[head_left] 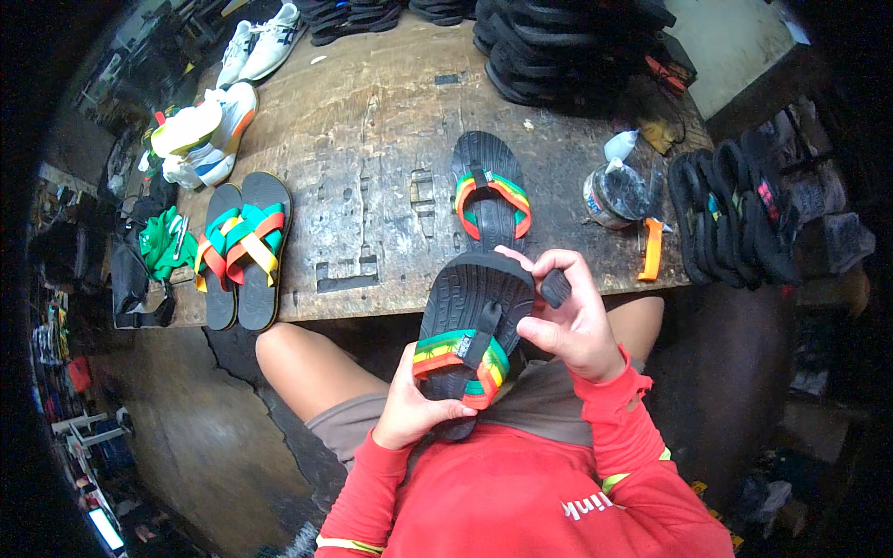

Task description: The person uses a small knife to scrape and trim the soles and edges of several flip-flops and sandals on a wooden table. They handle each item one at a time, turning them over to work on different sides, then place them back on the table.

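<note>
Low in the head view, my left hand [419, 400] grips the lower part of a black thong sandal [470, 307] with green, yellow and red straps, thumb across its side. My right hand [567, 316] pinches a small dark piece [555, 287], too small to identify, beside the sandal's toe end, with fingertips at the sole's edge. Just beyond, a similar sandal [493, 200] lies on the worn wooden table [363, 223], partly hidden by the held one.
Cross-strap sandals [251, 251], green cloth [167, 242] and sneakers [214, 139] sit left. Black soles [558, 46] are piled at the back. A cloudy container [614, 191], orange-handled tool [651, 251] and dark sandals [726, 214] line the right. My knees are by the table's front edge.
</note>
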`<state>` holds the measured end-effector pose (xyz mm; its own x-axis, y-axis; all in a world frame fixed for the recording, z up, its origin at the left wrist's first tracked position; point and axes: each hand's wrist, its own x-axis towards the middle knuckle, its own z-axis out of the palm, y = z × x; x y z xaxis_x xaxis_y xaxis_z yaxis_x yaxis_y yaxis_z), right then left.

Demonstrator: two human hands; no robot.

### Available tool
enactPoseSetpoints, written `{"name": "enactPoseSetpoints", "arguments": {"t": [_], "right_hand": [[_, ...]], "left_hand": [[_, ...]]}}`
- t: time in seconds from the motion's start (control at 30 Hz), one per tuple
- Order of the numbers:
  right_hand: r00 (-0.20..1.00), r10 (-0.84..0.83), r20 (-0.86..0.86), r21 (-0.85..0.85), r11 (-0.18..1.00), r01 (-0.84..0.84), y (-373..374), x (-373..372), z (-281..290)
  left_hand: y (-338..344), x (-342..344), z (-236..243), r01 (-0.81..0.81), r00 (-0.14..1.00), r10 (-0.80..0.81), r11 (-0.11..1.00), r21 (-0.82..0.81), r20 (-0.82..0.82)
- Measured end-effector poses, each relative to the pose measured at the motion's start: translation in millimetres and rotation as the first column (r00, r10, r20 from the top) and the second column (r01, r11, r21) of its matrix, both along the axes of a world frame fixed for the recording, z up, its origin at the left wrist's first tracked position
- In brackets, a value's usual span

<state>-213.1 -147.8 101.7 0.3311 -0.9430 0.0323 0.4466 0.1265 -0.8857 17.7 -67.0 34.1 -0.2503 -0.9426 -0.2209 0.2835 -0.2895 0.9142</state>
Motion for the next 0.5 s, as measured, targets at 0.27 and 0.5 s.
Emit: {"name": "enactPoseSetpoints", "arguments": {"t": [0.27,0.5], "right_hand": [[0.973,-0.140,-0.184,0.104,0.982,0.161,1,-3,-13],[0.961,-0.173,0.215,0.165,0.976,0.139,0,-15,-15]], "left_hand": [[5,5,-15,0.093,0.853,0.181,0.871,-0.482,0.490],[7,37,-13,0.168,0.984,-0.167,0.986,0.020,-0.064]]}}
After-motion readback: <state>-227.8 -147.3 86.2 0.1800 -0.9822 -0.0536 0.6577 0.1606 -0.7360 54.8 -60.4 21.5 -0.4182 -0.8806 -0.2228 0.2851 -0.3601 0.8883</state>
